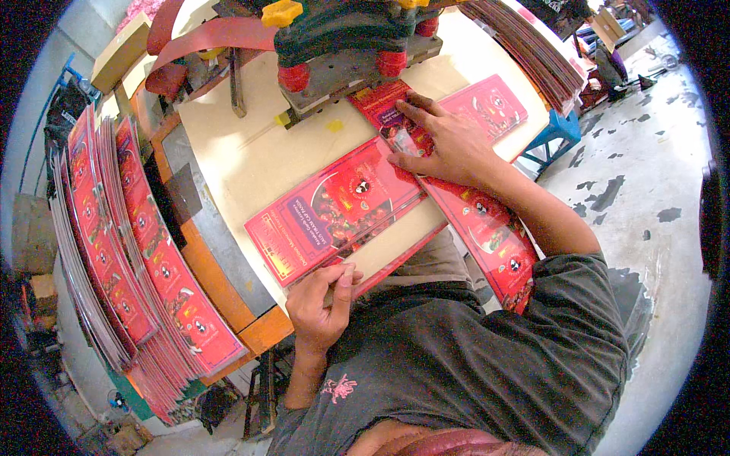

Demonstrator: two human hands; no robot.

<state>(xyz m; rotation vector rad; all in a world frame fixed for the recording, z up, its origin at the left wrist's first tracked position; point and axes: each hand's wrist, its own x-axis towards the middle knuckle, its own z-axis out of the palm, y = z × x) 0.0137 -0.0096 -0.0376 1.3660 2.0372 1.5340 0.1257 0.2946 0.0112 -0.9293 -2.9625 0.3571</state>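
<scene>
Red printed card sheets are the work here. Nearest the body, the left hand [323, 296] is closed in a pinch, thumb over curled fingers, on the near edge of a red printed sheet [334, 209] lying flat on the pale board worktop [243, 152]. Further out, the right hand [445, 140] lies open and flat, fingers spread, pressing on a second red sheet [391, 114] whose far end runs under the press head [350, 45]. Nothing is gripped in that hand; it only holds down.

Judgement on doing the step well: the sheet under the press should sit square to its stops before any stroke, fingertips kept clear of the green-and-grey head and its red posts. The left pinch should lift one sheet only, without creasing the edge.

More red sheets [498, 235] lie over the lap beneath the right forearm. A fanned stack of printed sheets [129, 243] stands at the left, and another stack [532, 45] at the far right beside a blue stool [559, 129].

Not determinable: whether the left hand holds one sheet or several; what lies under the press head; the upper part of the machine, which is cut off at the top edge. The print is too distorted to judge its quality.
</scene>
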